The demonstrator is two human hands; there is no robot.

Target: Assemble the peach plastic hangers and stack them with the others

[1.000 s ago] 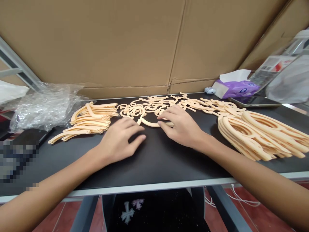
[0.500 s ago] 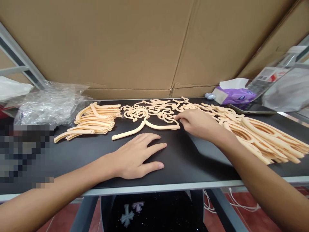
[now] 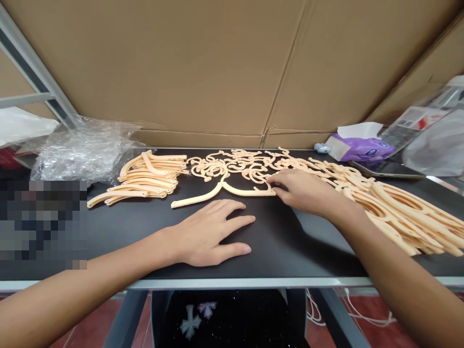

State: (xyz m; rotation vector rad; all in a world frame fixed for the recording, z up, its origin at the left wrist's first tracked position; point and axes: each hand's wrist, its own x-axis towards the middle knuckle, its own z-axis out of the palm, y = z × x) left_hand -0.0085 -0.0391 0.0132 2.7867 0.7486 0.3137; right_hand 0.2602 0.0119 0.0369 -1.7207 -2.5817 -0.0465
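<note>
My left hand (image 3: 210,232) lies flat and open on the black table (image 3: 290,241), fingers spread, holding nothing. Just beyond it rests a single peach plastic hanger body (image 3: 221,192). My right hand (image 3: 304,192) reaches to the right end of that hanger, fingertips pinched at its tip. Behind the hanger is a loose scatter of small peach hooks (image 3: 235,166). A stack of hanger bodies (image 3: 145,179) sits to the left, and a bigger pile of hangers (image 3: 398,208) lies on the right under my right forearm.
Crumpled clear plastic wrap (image 3: 83,152) lies at the back left. A purple tissue pack (image 3: 362,145), a phone (image 3: 384,168) and a clear bag (image 3: 431,135) sit at the back right. Brown cardboard (image 3: 217,63) walls the rear. The table's front edge is near my forearms.
My left hand drew back from the hanger toward the front edge and now lies flat. My right hand slid right to the hanger's end, leaving the whole hanger uncovered.
</note>
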